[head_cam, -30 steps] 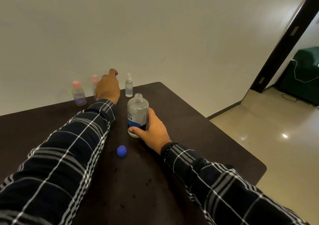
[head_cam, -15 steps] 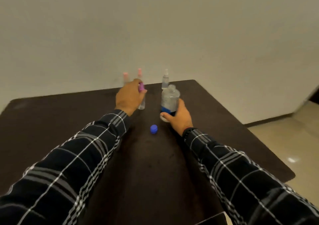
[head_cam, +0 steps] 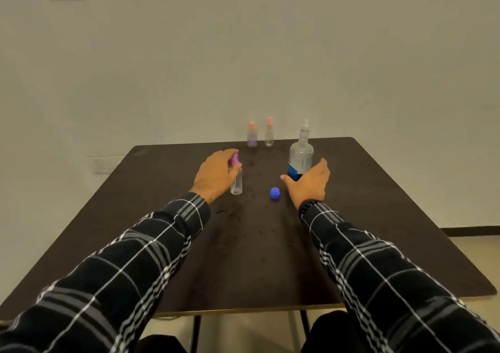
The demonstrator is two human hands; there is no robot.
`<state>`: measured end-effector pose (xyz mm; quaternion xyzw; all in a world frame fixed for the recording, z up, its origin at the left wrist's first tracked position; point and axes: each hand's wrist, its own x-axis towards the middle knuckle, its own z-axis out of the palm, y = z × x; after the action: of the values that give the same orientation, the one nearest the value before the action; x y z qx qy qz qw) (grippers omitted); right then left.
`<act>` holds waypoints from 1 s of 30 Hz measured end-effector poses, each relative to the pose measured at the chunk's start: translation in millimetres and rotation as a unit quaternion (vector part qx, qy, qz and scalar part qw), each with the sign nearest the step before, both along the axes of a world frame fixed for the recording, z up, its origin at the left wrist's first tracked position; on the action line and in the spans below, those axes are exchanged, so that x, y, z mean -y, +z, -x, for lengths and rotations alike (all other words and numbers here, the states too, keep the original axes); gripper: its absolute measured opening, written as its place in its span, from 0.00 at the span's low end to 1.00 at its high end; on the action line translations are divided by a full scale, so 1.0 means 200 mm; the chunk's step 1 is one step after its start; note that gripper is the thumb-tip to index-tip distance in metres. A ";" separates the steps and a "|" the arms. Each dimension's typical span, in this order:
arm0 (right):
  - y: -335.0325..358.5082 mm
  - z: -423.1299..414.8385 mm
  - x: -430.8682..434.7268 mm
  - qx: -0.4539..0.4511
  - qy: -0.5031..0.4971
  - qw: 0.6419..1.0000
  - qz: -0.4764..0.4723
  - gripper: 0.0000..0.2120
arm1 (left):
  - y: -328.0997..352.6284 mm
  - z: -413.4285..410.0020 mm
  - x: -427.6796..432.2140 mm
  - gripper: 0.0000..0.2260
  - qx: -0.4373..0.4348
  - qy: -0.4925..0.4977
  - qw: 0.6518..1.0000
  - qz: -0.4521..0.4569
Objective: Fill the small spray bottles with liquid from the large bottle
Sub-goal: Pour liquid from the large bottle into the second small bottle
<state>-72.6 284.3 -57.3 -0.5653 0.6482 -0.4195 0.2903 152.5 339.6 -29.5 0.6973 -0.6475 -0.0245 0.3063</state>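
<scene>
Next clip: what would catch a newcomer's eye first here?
The left hand grips a small purple-capped spray bottle left of centre on the dark table, while the right hand cups the base of the uncapped large bottle. A blue cap lies on the table between them; three more spray bottles stand along the far edge.

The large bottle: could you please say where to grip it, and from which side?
Wrap the right hand round the large bottle at its wide labelled body, from the near right, where that hand sits by its base. It stands upright and uncapped, so a side grip leaves the open neck clear; the left hand holds a spray bottle.
</scene>
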 end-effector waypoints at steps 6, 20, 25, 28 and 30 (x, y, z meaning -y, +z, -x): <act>0.02 -0.08 -0.12 -0.086 -0.109 0.983 0.122 0.30 | -0.06 -0.01 -0.10 0.18 -0.012 0.015 0.999 -0.039; 0.02 -0.50 -0.14 -0.015 0.262 0.964 0.051 0.11 | -0.16 -0.01 -0.15 0.14 -0.127 0.039 0.989 -0.066; 0.02 -0.49 -0.12 -0.051 0.264 0.963 0.022 0.11 | -0.19 0.01 -0.16 0.14 -0.157 0.036 0.985 -0.068; 0.05 -0.47 -0.10 -0.126 0.310 0.941 0.048 0.10 | -0.20 0.01 -0.16 0.14 -0.165 0.031 0.983 -0.068; 0.05 -0.46 -0.10 -0.144 0.340 0.927 0.059 0.11 | -0.19 0.01 -0.16 0.15 -0.167 0.027 0.983 -0.073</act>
<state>18.6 303.7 -46.4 -0.8223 0.4255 -0.2477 0.2853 151.0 372.1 -67.9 0.7207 -0.5649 -0.1798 0.3595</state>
